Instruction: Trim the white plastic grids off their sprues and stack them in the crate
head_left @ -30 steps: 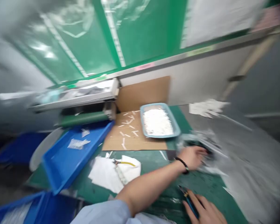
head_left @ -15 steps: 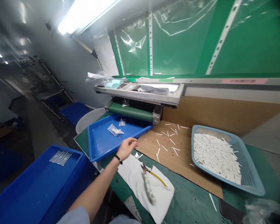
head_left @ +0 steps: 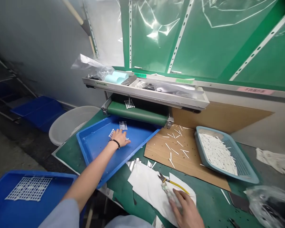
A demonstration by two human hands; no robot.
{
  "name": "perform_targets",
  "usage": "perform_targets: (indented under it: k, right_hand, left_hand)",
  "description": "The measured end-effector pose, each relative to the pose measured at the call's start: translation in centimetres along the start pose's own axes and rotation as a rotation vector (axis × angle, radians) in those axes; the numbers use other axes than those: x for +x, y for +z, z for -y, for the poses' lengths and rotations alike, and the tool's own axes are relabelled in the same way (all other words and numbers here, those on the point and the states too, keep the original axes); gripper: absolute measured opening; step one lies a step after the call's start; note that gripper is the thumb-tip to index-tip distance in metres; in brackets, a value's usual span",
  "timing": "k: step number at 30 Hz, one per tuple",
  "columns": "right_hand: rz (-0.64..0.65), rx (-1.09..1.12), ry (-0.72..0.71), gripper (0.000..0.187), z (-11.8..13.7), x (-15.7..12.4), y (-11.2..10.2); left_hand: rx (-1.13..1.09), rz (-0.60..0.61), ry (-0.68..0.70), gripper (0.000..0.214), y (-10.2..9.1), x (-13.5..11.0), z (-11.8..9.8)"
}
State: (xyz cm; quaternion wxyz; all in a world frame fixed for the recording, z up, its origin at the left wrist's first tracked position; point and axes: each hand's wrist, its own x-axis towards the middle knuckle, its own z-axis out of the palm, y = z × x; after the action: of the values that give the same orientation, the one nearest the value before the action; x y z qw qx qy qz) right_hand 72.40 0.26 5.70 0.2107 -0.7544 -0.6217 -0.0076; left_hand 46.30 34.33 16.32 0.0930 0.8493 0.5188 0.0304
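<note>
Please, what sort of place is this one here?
Probably a factory workshop: it has a small green-belt conveyor, blue plastic trays with white lattice pieces, and a pale blue basket full of white sticks.

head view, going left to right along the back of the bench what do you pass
white plastic tub → blue plastic tray → cardboard sheet → light blue mesh basket → crumpled white sheet

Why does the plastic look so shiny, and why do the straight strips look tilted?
In the head view, the clear plastic sheet shows bright white glare streaks; also in the head view, the white perforated strip leans, probably because of a wide lens and a tilted camera; the right hand looks slightly blurry there too.
</note>
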Motion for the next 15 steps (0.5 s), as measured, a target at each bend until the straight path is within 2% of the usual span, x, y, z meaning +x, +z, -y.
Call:
perform_targets:
  k: [3,6,9,12,15]
  right_hand:
    - [0.044,-0.086,-0.015,0.044,2.2,0.0,1.1]
    - [0.026,-0.129,0.034,0.044,2.5,0.0,0.7]
    - [0.005,-0.146,0.059,0.042,2.5,0.7,-0.3]
    - [0.054,-0.135,0.051,0.036,3.1,1.8,-1.0]
    - [0.179,-0.145,0.079,0.022,4.2,2.8,-1.3]
  left_hand:
    - [0.058,0.151,-0.029,0.043,0.4,-0.1,1.8]
    - [0.079,0.158,-0.065,0.034,0.1,-1.7,5.4]
    - [0.059,0.175,-0.179,0.032,-0.9,-3.6,9.3]
    - [-0.075,0.116,-0.322,0.031,-2.0,-5.0,11.5]
    - [-0.264,-0.074,-0.464,0.03,-2.7,-5.9,11.3]
